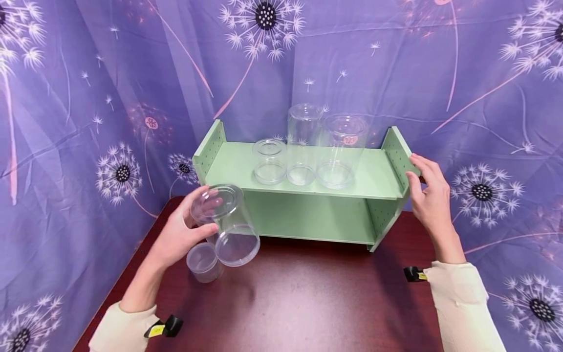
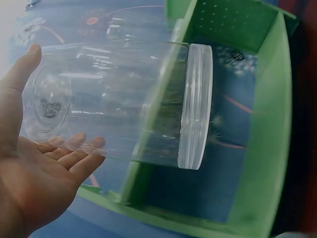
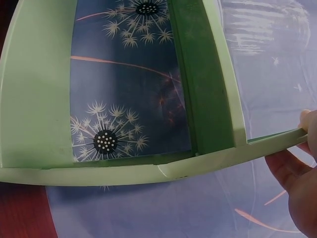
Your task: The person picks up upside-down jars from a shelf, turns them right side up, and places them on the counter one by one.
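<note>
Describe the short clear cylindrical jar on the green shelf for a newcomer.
Find the pale green two-tier shelf before the purple floral curtain. Three clear cylindrical jars stand in a row on its top board. The short jar is leftmost in the head view, plainly lower than both others.

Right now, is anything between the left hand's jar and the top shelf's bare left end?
Only the top shelf's front edge, which the held jar likely must clear; nothing else visible is in the way.

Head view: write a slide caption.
Left hand holds a clear plastic canister; right hand grips a green shelf's side.
</note>
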Demonstrator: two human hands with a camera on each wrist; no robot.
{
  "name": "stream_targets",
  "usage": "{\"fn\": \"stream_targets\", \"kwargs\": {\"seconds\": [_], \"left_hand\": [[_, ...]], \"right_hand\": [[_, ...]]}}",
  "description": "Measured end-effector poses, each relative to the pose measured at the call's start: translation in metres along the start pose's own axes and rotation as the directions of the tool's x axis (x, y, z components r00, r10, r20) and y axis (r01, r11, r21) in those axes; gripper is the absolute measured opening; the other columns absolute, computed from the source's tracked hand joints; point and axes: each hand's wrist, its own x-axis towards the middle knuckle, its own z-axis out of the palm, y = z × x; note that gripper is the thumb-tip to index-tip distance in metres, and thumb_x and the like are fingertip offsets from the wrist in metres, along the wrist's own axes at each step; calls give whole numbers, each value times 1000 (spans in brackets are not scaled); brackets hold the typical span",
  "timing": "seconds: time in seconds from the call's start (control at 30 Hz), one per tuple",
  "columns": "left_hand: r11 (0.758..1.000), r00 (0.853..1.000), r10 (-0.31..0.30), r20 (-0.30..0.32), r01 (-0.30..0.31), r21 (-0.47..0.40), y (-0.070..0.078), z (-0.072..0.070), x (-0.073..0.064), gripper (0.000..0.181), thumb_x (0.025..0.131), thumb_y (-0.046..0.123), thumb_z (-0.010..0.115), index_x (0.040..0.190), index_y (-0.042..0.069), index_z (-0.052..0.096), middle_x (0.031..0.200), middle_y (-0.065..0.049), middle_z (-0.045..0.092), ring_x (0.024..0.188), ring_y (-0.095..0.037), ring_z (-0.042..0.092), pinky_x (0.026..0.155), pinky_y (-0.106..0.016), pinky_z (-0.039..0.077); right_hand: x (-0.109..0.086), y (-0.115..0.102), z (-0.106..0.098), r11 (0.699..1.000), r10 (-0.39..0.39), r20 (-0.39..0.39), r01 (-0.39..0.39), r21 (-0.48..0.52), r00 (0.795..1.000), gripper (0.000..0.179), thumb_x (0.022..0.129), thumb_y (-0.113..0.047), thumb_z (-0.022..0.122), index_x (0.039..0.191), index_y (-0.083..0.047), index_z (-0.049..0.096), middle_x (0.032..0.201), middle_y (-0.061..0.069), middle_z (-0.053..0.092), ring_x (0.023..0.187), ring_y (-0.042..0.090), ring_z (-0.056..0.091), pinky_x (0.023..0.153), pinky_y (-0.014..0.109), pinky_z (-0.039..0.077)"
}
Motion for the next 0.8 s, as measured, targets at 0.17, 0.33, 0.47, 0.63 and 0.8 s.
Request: {"fn": "stream_targets", "kwargs": {"seconds": [0.17,0.33,0.47,0.63,0.8], "left_hand": [[999,999,-26,-19,25,-32,-20,14,-11,82,86,-17,69,157,-7,28,150,-2,53,128,-3,57,95,-20,53],[997,997,-68,-47,66,-38,-32,26,-19,82,86,-15,69,156,-8,28,152,-19,49,127,0,57,93,-18,52],[994,993,-98,-71,95,-49,-38,34,-24,80,87,-14,70,155,-7,29,151,-31,45,125,1,58,90,-17,53],[988,986,-126,-107,115,-105,-48,42,-28,80,87,-15,69,156,-6,29,148,-35,46,127,-7,59,92,-18,53],[980,978,-155,-141,135,-146,-56,51,-31,81,88,-14,68,158,-5,28,152,-30,44,126,-15,60,98,-21,52]], "right_hand": [[-1,0,0,1000,7,-4,-7,-4,1000,37,93,12,66,130,5,68,136,16,65,120,9,58,91,8,45],[-1,-1,-1,1000,14,20,-14,-5,1000,39,94,13,65,132,7,66,139,16,63,124,7,56,92,9,45],[-1,-2,-2,1000,22,45,-21,-7,999,42,94,12,65,135,6,64,141,18,61,127,6,55,93,9,45],[-5,-5,-4,993,117,63,-117,3,991,54,94,9,66,146,-5,59,146,10,59,116,-1,57,83,6,46],[-13,-11,-6,970,239,68,-242,37,969,65,95,6,65,155,-11,48,150,9,55,109,-4,58,82,8,47]]}}
